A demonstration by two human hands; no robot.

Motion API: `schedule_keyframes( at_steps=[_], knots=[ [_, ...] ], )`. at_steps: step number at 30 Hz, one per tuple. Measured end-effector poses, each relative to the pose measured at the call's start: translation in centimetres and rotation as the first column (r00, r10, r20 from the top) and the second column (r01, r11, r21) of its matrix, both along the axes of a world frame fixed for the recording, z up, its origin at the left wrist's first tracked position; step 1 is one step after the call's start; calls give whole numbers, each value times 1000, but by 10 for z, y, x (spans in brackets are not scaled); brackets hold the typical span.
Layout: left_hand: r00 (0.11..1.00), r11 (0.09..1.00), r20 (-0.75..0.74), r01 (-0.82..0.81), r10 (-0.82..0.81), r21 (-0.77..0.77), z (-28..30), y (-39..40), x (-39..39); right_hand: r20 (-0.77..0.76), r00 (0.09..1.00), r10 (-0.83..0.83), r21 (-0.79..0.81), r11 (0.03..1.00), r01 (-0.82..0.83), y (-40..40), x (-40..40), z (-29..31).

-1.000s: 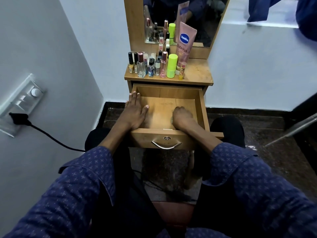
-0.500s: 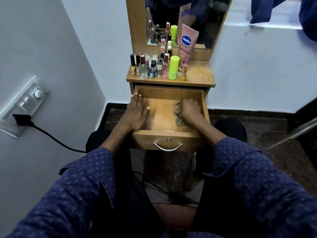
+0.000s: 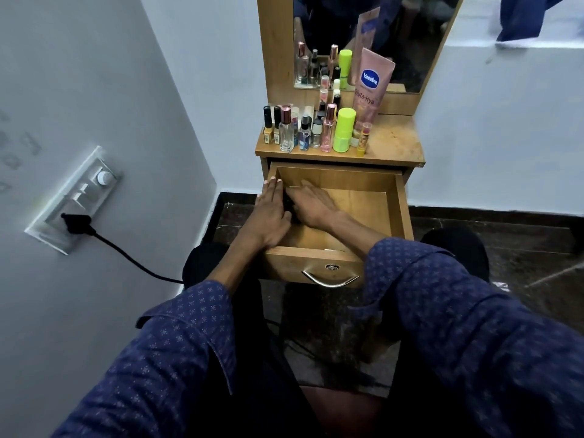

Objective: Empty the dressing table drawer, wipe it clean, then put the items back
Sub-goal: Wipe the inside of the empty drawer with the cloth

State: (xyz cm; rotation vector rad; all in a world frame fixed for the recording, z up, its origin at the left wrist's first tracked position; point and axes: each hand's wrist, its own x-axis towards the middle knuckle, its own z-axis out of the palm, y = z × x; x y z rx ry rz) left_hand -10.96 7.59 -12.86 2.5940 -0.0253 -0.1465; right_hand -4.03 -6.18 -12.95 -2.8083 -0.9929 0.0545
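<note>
Walls of pale paint hemmed in a narrow dressing table [image 3: 395, 143], its mirror [image 3: 379, 33] rising at the back and its wooden top crowded on the left side with cosmetics [image 3: 316, 131] — nail polishes, small perfume bottles, a lime-green roll-on [image 3: 344, 129] and a tall pink lotion tube [image 3: 371, 86] leaning against the mirror frame. Judging by the task, these were the drawer's contents, parked up there so the inside could be wiped. Below the top the drawer [image 3: 401, 203] stood pulled well out toward the seated person, its floor bare wood on the right half. The left hand [image 3: 270, 216] lay flat along the left wall with fingers straight and together, gripping nothing — probably bracing the drawer against the push of the wiping. The right hand [image 3: 311, 203] reached across to the far left corner, fingers stretched low over the floor, pressing on something dark just beside the left hand; whether that was the cloth, or whether any finger curled round it, could not be told. Wiping looked to be under way, with the return of the items not yet begun. Blue sleeves [image 3: 442, 295] and dark knees filled the foreground under the drawer's metal handle [image 3: 330, 281]. On the left wall a switchboard [image 3: 79, 197] carried a black plug [image 3: 77, 224] whose cable ran toward the person, well apart from the work.
</note>
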Motion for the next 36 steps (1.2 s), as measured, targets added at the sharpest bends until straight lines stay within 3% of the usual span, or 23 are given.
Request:
schedule_keyframes(
  at_steps=[7,9,11,12,13,15,16,17,19,21,25,28,30,33,36],
  knots=[
    [1000,1000,-19,5,-4,20,-3,1,0,54,922,-385,-140,911,388,-70,14,1],
    [1000,999,-26,7,-7,32,-3,0,0,3,876,-482,-96,872,480,-91,20,5],
    [1000,999,-29,10,-9,36,-3,-1,0,-153,814,-561,84,813,576,-102,29,6],
    [1000,999,-31,8,-7,34,-3,-1,0,-298,756,-583,235,723,650,-101,30,7],
    [999,999,-33,6,-5,32,-3,-1,0,-477,661,-579,371,550,749,-97,31,3],
    [999,999,-33,5,-4,37,-2,-1,-1,-780,442,-443,453,87,887,-86,25,-4],
    [999,999,-34,9,-7,40,-2,-1,-1,-816,402,-416,477,-89,875,-79,22,-7],
    [999,999,-34,12,-11,41,-1,0,-1,-801,403,-443,525,-195,828,-73,21,-8],
    [999,999,-35,12,-10,48,-3,0,-1,-722,422,-549,625,-254,738,-64,18,-2],
    [999,999,-41,9,-7,44,-3,0,-1,-636,422,-646,674,-200,711,-55,17,4],
    [999,998,-34,7,-5,62,-2,-1,-2,-484,510,-711,651,96,753,-39,15,-4],
    [1000,997,-29,7,-4,73,-2,-3,-2,-364,511,-779,668,164,726,-26,15,-11],
    [999,996,-36,20,-17,82,-4,-2,0,-259,568,-781,613,322,722,-15,6,-13],
    [999,995,-37,10,-6,102,-9,5,0,-194,719,-667,534,543,648,0,-4,-12],
    [999,997,-31,33,-31,64,-10,1,3,20,937,-350,391,865,315,18,-8,0]
  ],
)
